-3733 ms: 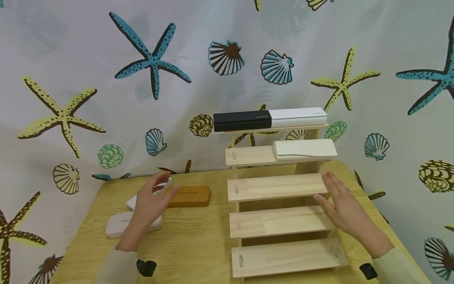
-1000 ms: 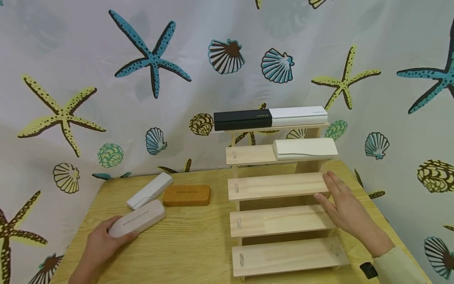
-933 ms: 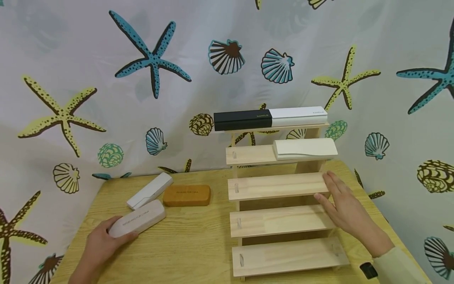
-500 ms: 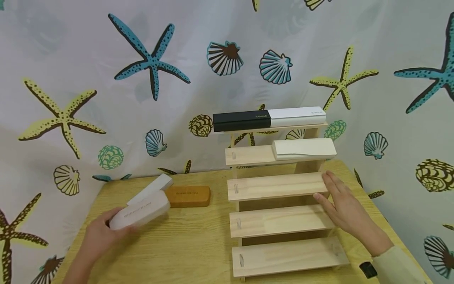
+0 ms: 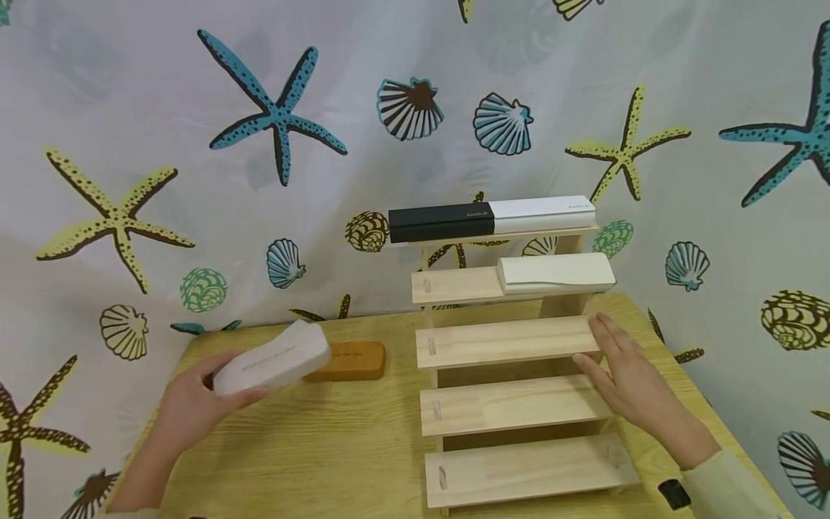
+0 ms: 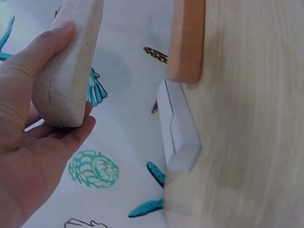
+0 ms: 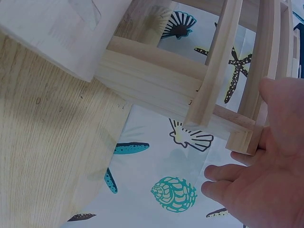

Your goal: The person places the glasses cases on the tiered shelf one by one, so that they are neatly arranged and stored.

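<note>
My left hand [image 5: 194, 404] grips a white glasses case [image 5: 272, 357] by its near end, thumb on one side and fingers on the other. The case is held above the table, tilted, with small lettering on top. In the left wrist view the thumb presses its side and the fingertips lie beneath its end. My right hand [image 5: 632, 386] rests with straight fingers against the right end of a tiered wooden rack [image 5: 506, 342], at the middle shelf. An orange glasses case [image 5: 357, 360] lies on the table, partly covered by the held case.
A slim white case [image 6: 180, 130] lies by the orange one, hidden behind the held case in the head view. On the rack's top shelf sit a black case [image 5: 441, 222] and a white case [image 5: 545, 214]. A cream flap case [image 5: 556, 272] occupies the second shelf's right side.
My left hand reached over the cases, took hold of the nearest white glasses case, and has lifted it up and slightly right. My right hand has stayed at the rack.
</note>
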### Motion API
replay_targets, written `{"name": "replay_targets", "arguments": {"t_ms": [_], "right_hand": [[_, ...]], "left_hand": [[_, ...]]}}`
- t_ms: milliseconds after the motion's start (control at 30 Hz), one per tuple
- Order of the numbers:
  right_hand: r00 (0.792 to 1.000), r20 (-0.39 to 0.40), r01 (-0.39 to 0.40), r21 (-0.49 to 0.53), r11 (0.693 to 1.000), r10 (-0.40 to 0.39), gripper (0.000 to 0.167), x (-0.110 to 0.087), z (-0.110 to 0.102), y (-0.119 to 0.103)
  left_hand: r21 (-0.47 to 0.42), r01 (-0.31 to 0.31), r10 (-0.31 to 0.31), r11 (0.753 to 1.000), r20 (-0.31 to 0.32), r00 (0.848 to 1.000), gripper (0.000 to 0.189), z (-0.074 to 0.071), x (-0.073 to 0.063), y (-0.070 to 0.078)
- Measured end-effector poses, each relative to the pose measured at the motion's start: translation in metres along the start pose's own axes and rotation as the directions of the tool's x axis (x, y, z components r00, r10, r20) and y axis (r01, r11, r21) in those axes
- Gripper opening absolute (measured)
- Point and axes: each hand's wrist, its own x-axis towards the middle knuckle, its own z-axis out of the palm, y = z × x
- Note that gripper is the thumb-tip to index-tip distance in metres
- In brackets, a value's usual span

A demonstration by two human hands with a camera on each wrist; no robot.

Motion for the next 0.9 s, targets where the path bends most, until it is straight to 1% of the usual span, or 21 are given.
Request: {"name": "replay_targets", "arguments": {"t_ms": [100, 167, 300, 367, 467, 567, 667, 767, 900], "right_hand": [[1.0, 0.005, -0.003, 0.001, 1.0, 0.003, 0.077, 0.0, 0.0, 0.0], [1.0, 0.006, -0.004, 0.001, 1.0, 0.004, 0.077, -0.001, 0.0, -0.001], [1.0, 0.004, -0.003, 0.0, 1.0, 0.003, 0.077, -0.001, 0.0, -0.001], [1.0, 0.001, -0.002, -0.001, 1.0, 0.002, 0.076, -0.001, 0.0, -0.002], [1.0, 0.0, 0.0, -0.002, 1.0, 0.0, 0.076, -0.001, -0.001, -0.002], [1.0, -0.001, 0.002, -0.003, 1.0, -0.002, 0.076, -0.001, -0.001, -0.003], [1.0, -0.003, 0.004, -0.004, 1.0, -0.004, 0.076, -0.001, -0.001, -0.003], [1.0, -0.006, 0.005, -0.004, 1.0, -0.005, 0.076, -0.001, -0.001, -0.003], [1.0, -0.006, 0.005, 0.0, 1.0, -0.005, 0.076, 0.0, -0.001, -0.003]], "left_hand": [[-0.022, -0.051, 0.051, 0.998, -0.022, 0.998, 0.087, -0.002, 0.002, 0.013], [-0.061, -0.093, 0.091, 0.994, -0.028, 0.995, 0.08, -0.003, 0.004, 0.021], [-0.15, -0.185, 0.181, 0.971, -0.037, 0.983, 0.07, -0.006, 0.009, 0.036], [-0.16, -0.208, 0.203, 0.965, -0.046, 0.978, 0.071, -0.008, 0.011, 0.042], [-0.124, -0.197, 0.191, 0.973, -0.052, 0.98, 0.076, -0.01, 0.014, 0.051], [-0.11, -0.163, 0.161, 0.98, -0.026, 0.987, 0.081, -0.011, 0.017, 0.062], [-0.131, -0.155, 0.158, 0.979, 0.009, 0.987, 0.083, -0.011, 0.02, 0.074], [-0.156, -0.179, 0.184, 0.971, 0.018, 0.983, 0.082, -0.008, 0.024, 0.088], [-0.158, -0.225, 0.23, 0.961, 0.014, 0.973, 0.077, -0.006, 0.029, 0.107]]}}
